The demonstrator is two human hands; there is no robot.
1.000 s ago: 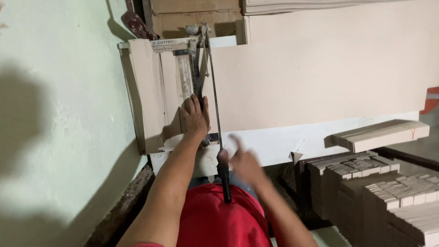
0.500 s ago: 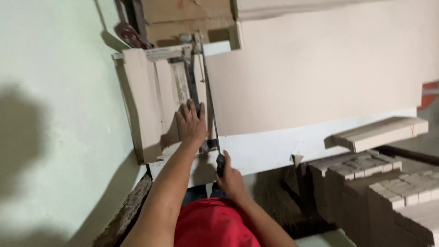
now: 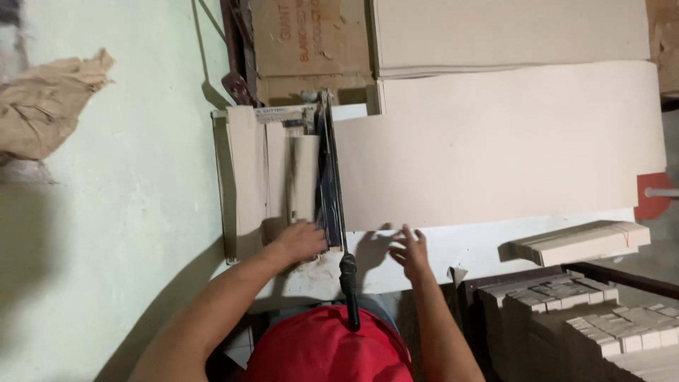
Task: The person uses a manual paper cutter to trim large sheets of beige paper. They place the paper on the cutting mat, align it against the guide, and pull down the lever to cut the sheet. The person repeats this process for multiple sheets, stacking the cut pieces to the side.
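Released since half a second ago, the cutter's black handle (image 3: 349, 286) now lies lowered with the blade arm (image 3: 331, 177) flat along the cutter (image 3: 283, 184), and the right hand (image 3: 410, 251), which was wrapped round that handle, is now spread open on the white table (image 3: 495, 230) at the near edge of the large beige sheet (image 3: 495, 141), grasping nothing. From this it is judged that a cut has been closed and the sheet is being addressed. Nearest, a red shirt (image 3: 325, 350) is seen. The left hand (image 3: 300, 240) has been drawn back toward the cutter's near end, where it is laid flat on cut strips (image 3: 304, 170), fingers loose, not clenched. To the right, a bundle of cut strips (image 3: 580, 240) is laid on the table, and below it stacks of small cut pieces (image 3: 587, 325) are packed in rows; whether a crate holds them cannot be told. Farther off, a cardboard box (image 3: 311, 39) is stood against more sheets (image 3: 509, 32); its contents are hidden.
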